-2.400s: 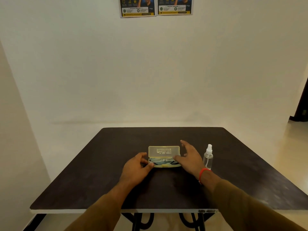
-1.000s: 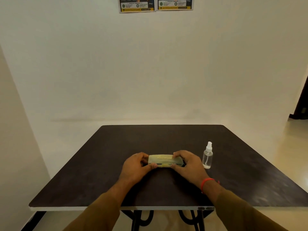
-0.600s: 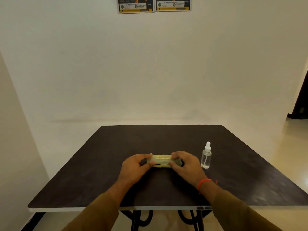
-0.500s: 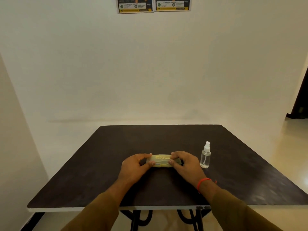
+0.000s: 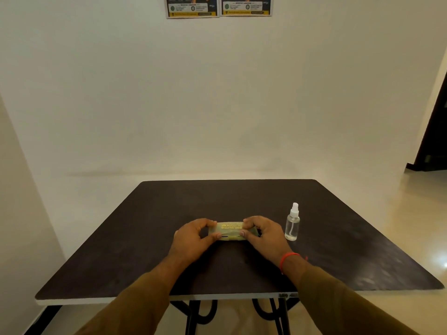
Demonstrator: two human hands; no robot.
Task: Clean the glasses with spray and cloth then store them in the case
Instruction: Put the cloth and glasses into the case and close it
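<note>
A translucent yellowish glasses case (image 5: 231, 231) lies closed on the dark table (image 5: 338, 250), near its middle. My left hand (image 5: 193, 239) grips the case's left end, thumb at the front and fingers over the top. My right hand (image 5: 263, 234) grips the right end the same way. The glasses and the cloth are not visible; the closed lid hides the inside. A small clear spray bottle (image 5: 292, 222) with a white nozzle stands upright just right of my right hand, apart from it.
The table's near edge (image 5: 108, 301) runs just below my forearms, with black metal legs (image 5: 193, 315) under it. A pale wall stands behind the table, with two posters (image 5: 219, 6) high up. A dark doorway (image 5: 433, 131) is at the far right.
The case lid stood open with the glasses visible inside; it is now closed. Both hands have moved onto the case's ends and hold it. The bottle has not moved.
</note>
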